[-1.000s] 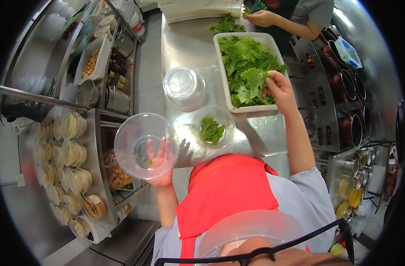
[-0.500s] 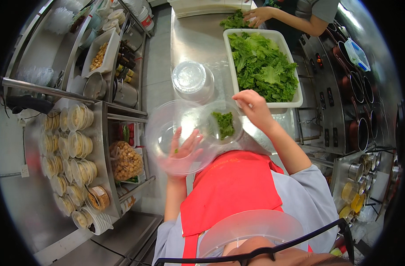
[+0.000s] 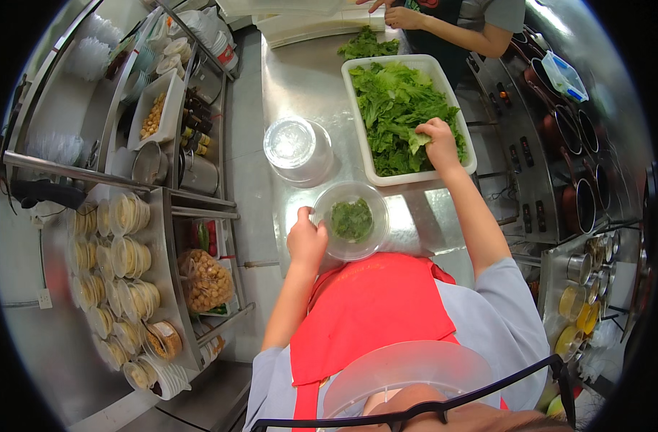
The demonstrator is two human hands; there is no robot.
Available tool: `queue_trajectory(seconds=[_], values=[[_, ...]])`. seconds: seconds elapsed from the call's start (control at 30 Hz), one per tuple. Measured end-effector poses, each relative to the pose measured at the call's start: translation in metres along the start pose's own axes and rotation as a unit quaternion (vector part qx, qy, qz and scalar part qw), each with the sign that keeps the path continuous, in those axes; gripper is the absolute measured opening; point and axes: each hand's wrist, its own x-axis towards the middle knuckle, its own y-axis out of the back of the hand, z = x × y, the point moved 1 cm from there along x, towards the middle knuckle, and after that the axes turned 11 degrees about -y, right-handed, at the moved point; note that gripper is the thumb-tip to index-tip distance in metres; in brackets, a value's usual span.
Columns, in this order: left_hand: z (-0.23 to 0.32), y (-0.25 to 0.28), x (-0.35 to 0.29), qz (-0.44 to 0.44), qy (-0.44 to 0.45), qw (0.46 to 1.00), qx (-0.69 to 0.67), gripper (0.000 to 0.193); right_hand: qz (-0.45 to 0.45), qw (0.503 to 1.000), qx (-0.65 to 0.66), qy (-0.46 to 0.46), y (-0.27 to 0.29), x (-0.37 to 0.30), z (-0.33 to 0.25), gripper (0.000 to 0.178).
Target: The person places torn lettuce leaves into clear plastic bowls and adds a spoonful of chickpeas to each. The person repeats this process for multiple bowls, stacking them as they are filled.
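The left hand (image 3: 307,237) holds the left rim of a clear plastic bowl (image 3: 378,232), its thumb and fingers closed narrowly on the edge. The bowl stands on the steel tabletop (image 3: 289,75) just in front of the red apron (image 3: 376,309), with green lettuce (image 3: 352,219) in its middle. Half a second ago this hand was spread behind a second clear bowl, raised and partly overlapping the first in view. Now only one outline shows; the second bowl seems to be nested in the first, but the transparent plastic makes that hard to tell.

The right hand (image 3: 443,144) has moved from above the bowl to the white tub (image 3: 408,180) of lettuce leaves (image 3: 390,93), where its fingers pinch a pale lettuce leaf (image 3: 419,141) over the heap. Left of the tub, the upturned stack of clear containers (image 3: 298,153) remains on the tabletop. At the far end, a co-worker's hand (image 3: 403,18), on the lettuce pile (image 3: 368,45) half a second ago, is now off it.
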Motion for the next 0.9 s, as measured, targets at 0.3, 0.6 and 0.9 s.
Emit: queue_trajectory(seconds=[0.3, 0.6, 0.9], values=[[-0.013, -0.002, 0.001, -0.028, 0.028, 0.994, 0.103, 0.059, -0.011, 0.841, 0.512, -0.177, 0.039, 0.015, -0.016, 0.021], [-0.012, -0.007, 0.000, -0.062, 0.015, 0.994, 0.089, 0.056, -0.023, 0.893, 0.405, -0.195, 0.044, 0.035, -0.039, 0.021], [-0.012, -0.005, 0.002, -0.055, -0.004, 0.994, 0.093, 0.052, -0.035, 0.864, 0.485, -0.129, 0.076, 0.035, -0.071, 0.024]])
